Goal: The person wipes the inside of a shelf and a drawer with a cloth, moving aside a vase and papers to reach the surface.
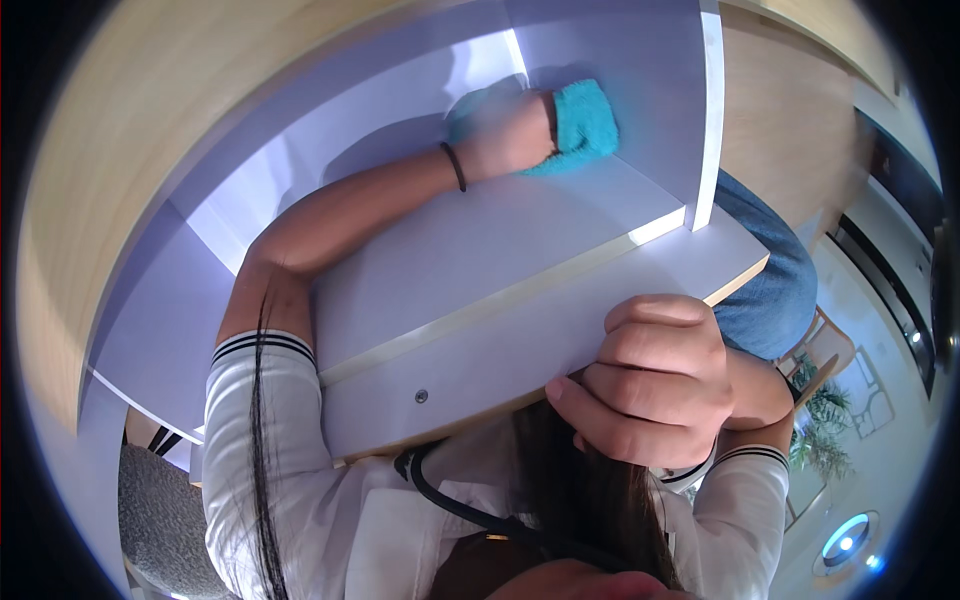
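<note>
My left hand [506,139], partly blurred and with a dark band at the wrist, grips a turquoise cloth [589,124] inside a pale furniture compartment. The cloth lies where the compartment's floor meets its upright side panel [637,97]; my fingertips are hidden. My right hand [649,379] is a closed fist above the front edge of the lower board [487,375], beside long dark hair. No object shows between its fingers, though the inside of the fist is out of sight.
A light wood-toned panel [75,225] curves along the left and top. A narrow upright edge [707,112] bounds the compartment at the right. A jeans-covered knee [772,277] is beyond it. A grey textured surface [161,517] lies lower left; a chair [829,345] and plant [821,442] stand right.
</note>
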Available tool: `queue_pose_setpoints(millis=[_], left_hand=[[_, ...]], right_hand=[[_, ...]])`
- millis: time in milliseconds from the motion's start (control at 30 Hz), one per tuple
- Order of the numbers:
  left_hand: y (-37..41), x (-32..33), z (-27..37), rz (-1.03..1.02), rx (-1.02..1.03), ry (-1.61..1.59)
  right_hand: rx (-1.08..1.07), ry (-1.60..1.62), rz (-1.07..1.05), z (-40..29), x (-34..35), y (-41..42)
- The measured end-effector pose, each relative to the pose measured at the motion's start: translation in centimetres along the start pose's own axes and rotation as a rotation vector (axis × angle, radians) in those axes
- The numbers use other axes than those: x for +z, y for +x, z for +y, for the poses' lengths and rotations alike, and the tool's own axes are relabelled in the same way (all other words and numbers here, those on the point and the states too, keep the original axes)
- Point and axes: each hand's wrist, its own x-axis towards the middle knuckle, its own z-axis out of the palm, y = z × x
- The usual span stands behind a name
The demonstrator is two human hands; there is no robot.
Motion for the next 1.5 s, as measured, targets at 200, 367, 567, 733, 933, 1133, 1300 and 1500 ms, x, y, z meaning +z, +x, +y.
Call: queue_pose_setpoints(millis=[200, 367, 567, 733, 933, 1133, 1300, 1500], left_hand=[[-0.5, 0.9, -1.9, -0.102, -0.254, -0.231], [-0.6, 1.9, -1.4, 0.083, -0.748, -1.303], [0.4, -0.8, -0.1, -0.135, -0.424, -0.481], [0.1, -0.5, 1.1, -0.089, -0.130, -0.302], [0.6, -2.4, 0.5, -0.135, -0.328, -0.116], [0.3, -2.1, 2.0, -0.127, -0.290, -0.069], [1.3, -4.6, 2.9, -0.275, -0.329, 0.034], [3.1, -9.6, 7.5, -0.134, -0.008, 0.063]], right_hand=[[-0.036, 0.001, 0.055, 0.2, 0.8, 0.3], [-0.033, -0.022, 0.072, -0.2, 0.9, 0.6], [-0.015, -0.023, 0.079, 0.1, 0.9, 0.2], [-0.022, -0.028, 0.088, 0.1, 1.1, 0.3], [-0.027, -0.029, 0.069, 0.0, 1.0, 0.4], [-0.033, -0.031, 0.081, -0.1, 1.2, 0.5], [-0.026, -0.039, 0.082, 0.1, 1.1, 0.5], [-0.025, -0.048, 0.073, 0.1, 1.1, 0.3]])
